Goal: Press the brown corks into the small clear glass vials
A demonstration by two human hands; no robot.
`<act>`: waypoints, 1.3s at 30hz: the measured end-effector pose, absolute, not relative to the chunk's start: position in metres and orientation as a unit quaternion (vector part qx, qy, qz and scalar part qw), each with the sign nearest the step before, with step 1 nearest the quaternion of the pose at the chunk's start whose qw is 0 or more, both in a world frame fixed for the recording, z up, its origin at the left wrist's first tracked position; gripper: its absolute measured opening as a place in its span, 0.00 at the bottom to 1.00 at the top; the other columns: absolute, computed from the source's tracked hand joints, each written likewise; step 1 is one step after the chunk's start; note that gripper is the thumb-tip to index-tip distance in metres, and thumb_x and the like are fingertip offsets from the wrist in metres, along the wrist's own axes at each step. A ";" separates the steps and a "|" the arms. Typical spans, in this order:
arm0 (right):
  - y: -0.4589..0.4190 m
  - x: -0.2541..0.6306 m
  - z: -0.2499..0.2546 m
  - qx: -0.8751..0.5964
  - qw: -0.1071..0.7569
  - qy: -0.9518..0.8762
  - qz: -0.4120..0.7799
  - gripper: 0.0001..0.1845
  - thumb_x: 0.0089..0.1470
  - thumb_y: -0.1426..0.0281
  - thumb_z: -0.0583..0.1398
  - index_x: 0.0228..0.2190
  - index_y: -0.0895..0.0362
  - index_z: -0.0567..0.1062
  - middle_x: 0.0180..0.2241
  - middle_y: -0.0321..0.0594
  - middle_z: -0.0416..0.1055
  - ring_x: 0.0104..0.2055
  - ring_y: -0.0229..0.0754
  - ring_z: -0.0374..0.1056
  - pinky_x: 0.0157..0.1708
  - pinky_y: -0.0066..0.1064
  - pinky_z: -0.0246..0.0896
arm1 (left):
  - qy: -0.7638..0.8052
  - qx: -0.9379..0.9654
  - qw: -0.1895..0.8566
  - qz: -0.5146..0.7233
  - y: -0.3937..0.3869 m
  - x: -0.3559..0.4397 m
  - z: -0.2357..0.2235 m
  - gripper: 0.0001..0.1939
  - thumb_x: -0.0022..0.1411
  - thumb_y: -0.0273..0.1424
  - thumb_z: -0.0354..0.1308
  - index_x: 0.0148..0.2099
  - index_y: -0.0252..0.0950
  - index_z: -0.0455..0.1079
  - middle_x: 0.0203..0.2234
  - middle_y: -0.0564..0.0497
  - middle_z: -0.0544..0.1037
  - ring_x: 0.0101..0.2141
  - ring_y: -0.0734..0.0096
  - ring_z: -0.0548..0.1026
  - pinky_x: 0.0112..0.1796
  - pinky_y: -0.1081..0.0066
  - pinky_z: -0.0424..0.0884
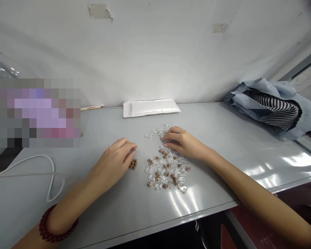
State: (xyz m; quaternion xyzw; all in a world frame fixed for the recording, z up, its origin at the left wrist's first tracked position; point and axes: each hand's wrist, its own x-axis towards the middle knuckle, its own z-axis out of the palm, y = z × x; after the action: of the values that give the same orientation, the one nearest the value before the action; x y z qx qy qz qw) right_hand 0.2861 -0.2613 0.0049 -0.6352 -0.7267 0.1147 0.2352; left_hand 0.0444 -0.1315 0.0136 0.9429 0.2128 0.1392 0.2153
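Note:
My left hand (118, 156) is closed in a pinch, with a bit of brown cork (131, 150) showing between thumb and fingertips. Just beneath it lies a small pile of loose brown cork stoppers (133, 164). Fingers of my right hand (178, 140) curl in among tiny clear bottles (158, 132) without stoppers, at the far side of the heap; a clear bottle appears to sit between thumb and fingers, partly hidden. Nearer to me spread several clear mini bottles with corks (168, 171), in differing shapes, lying on the grey table (114, 214).
A white padded packet (152, 107) lies against the wall, with a thin pen-like stick (92, 108) to its left. Blue and striped cloth (274, 107) is heaped at the right. A white cable (52, 173) loops at the left, near a blurred-out patch and a clear bottle (2, 65).

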 end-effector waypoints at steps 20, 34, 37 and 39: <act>-0.268 0.246 0.026 -0.556 0.540 -0.471 0.421 0.08 0.55 0.67 0.62 0.33 0.56 0.68 0.28 0.33 0.67 0.27 0.32 0.62 0.29 0.28 0.61 | 0.195 0.872 0.364 0.262 -0.173 0.059 0.030 0.04 0.61 0.27 0.55 0.36 0.38 0.70 0.32 0.53 0.78 0.30 0.73 0.74 0.27 0.75 0.69; -0.269 0.231 0.024 -0.514 0.565 -0.415 0.494 0.05 0.51 0.71 0.65 0.31 0.58 0.75 0.25 0.37 0.75 0.28 0.35 0.71 0.32 0.30 0.67 | 0.208 0.822 0.427 0.314 -0.179 0.062 0.023 0.03 0.60 0.26 0.58 0.33 0.37 0.71 0.31 0.53 0.79 0.30 0.74 0.76 0.32 0.75 0.73; -0.270 0.230 0.025 -0.507 0.564 -0.421 0.498 0.04 0.51 0.72 0.65 0.31 0.59 0.76 0.24 0.35 0.73 0.26 0.34 0.69 0.30 0.30 0.67 | 0.206 0.827 0.435 0.291 -0.177 0.062 0.025 0.02 0.58 0.27 0.59 0.33 0.38 0.72 0.29 0.54 0.79 0.28 0.74 0.75 0.29 0.76 0.71; -0.272 0.230 0.025 -0.503 0.556 -0.430 0.503 0.03 0.51 0.73 0.64 0.31 0.59 0.77 0.23 0.34 0.72 0.26 0.34 0.69 0.29 0.29 0.67 | 0.193 0.826 0.456 0.268 -0.176 0.062 0.027 0.02 0.57 0.27 0.60 0.31 0.38 0.72 0.27 0.55 0.78 0.27 0.75 0.74 0.28 0.76 0.70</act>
State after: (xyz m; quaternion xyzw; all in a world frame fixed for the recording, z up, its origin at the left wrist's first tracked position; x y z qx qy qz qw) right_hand 0.2297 -0.2720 0.0247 -0.5035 -0.4296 0.5026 0.5562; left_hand 0.0618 -0.1761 0.0275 0.8262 0.1933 0.2681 0.4563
